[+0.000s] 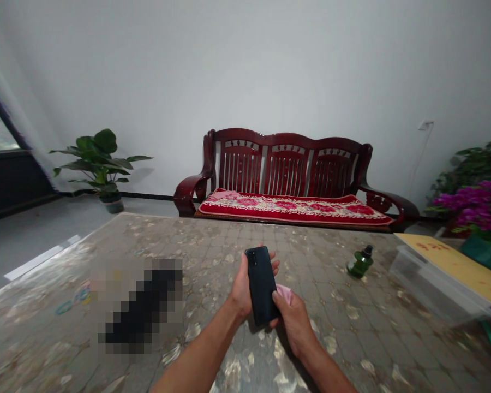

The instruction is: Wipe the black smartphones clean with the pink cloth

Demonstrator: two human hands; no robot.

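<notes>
A dark smartphone (262, 286), its back with the camera block facing up, lies in my left hand (241, 289). The fingers of that hand wrap round from beneath, and their tips show past the phone's far right edge. My right hand (293, 316) is closed at the lower right edge of the phone, its thumb on the back. A piece of pink cloth (284, 293) sticks out between the thumb and fingers of my right hand. Both hands are above the table (213, 256) with its patterned cover.
A green spray bottle (360, 262) stands at the right, near a clear plastic box (429, 286) under a yellow board (454, 265). At the left lies a blurred-out dark object (143, 308), with small coloured bands (64, 307) beside it. A wooden bench (286, 169) stands behind the table.
</notes>
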